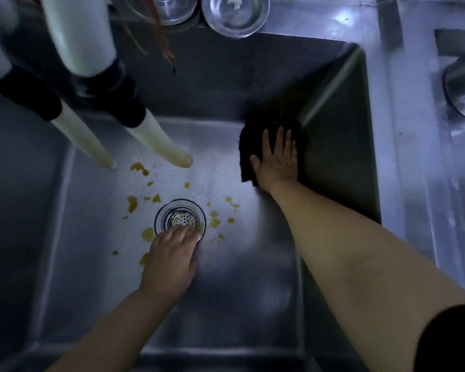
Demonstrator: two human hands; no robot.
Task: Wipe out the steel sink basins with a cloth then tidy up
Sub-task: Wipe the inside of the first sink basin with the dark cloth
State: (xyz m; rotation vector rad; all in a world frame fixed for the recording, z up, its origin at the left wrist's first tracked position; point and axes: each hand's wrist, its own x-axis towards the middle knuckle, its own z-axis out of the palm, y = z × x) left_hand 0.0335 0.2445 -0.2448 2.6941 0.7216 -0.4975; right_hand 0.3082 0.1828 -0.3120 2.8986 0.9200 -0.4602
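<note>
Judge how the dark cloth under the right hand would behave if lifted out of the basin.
The dark cloth lies flattened under the right hand, so it would probably droop rather than hold its shape. Pressed against the basin floor, it may be damp and somewhat heavy; wetness isn't visible.

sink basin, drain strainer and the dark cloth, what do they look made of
Sink basin: brushed steel by its dull grey sheen.
Drain strainer: polished metal, bright and perforated.
Dark cloth: looks like soft fabric, matte and folded under the right hand; the weave is too dim to tell.
</note>
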